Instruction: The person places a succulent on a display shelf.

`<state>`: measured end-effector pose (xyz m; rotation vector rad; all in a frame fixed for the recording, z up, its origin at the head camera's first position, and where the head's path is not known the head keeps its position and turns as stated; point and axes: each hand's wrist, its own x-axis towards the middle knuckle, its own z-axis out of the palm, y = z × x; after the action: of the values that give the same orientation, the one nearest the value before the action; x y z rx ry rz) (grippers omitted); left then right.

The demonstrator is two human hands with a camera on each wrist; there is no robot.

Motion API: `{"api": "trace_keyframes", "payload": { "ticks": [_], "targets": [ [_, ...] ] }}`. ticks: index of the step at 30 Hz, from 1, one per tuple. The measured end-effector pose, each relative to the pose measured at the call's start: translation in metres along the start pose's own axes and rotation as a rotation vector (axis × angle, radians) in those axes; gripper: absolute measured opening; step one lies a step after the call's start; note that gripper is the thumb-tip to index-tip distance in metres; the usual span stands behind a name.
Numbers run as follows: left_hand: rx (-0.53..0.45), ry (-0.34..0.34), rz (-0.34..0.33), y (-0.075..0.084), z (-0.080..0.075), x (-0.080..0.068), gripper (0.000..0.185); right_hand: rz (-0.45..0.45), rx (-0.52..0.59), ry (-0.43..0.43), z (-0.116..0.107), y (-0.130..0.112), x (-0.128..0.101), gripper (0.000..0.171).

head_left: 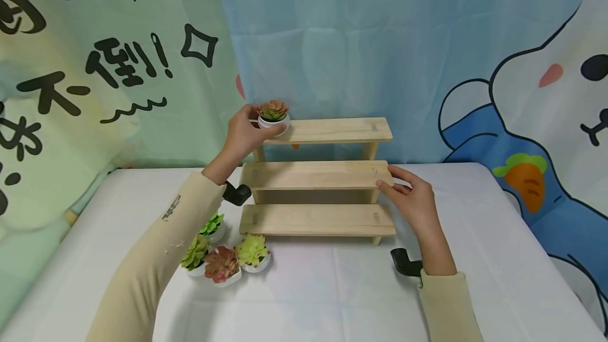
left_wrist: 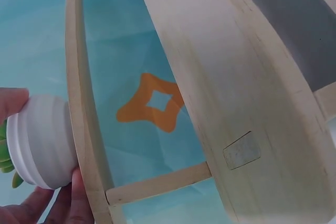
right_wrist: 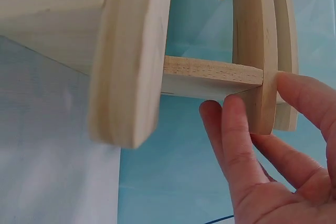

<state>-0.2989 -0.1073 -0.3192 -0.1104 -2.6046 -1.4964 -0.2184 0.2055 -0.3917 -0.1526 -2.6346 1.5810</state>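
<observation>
A three-step wooden shelf (head_left: 318, 176) stands on the white table (head_left: 332, 289). My left hand (head_left: 243, 132) grips a small white pot (head_left: 274, 124) with a pink-green succulent (head_left: 273, 110), set at the left end of the top step. In the left wrist view the ribbed white pot (left_wrist: 42, 142) sits against the top step's edge (left_wrist: 79, 108), with fingers (left_wrist: 68, 203) around it. My right hand (head_left: 409, 194) pinches the right end of the middle step (head_left: 315, 174). The right wrist view shows the thumb (right_wrist: 239, 145) and fingers (right_wrist: 307, 98) either side of that board's end (right_wrist: 260, 56).
Several small potted succulents (head_left: 223, 252) cluster on the table left of the shelf's bottom step (head_left: 317, 219). A printed cloth backdrop (head_left: 380, 41) hangs right behind the shelf. Black wrist mounts (head_left: 406, 263) sit on both sleeves.
</observation>
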Motion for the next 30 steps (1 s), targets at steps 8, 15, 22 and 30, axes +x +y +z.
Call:
{"api": "trace_keyframes", "payload": {
  "ticks": [8,15,22,30],
  "targets": [
    [-0.006,0.042,-0.047,-0.009,-0.015,-0.009,0.062,-0.009,-0.013,-0.074,0.013,-0.006,0.013,0.063],
    [-0.034,0.059,-0.025,-0.012,-0.008,-0.009,0.076,0.014,-0.045,-0.082,0.005,0.002,0.020,0.066],
    [-0.081,0.064,-0.008,-0.007,-0.006,-0.017,0.079,0.044,-0.054,-0.036,-0.019,0.024,0.035,0.070],
    [-0.106,0.073,0.056,-0.014,-0.013,-0.048,0.075,0.076,-0.064,-0.010,-0.041,0.046,0.054,0.071]
  ]
}}
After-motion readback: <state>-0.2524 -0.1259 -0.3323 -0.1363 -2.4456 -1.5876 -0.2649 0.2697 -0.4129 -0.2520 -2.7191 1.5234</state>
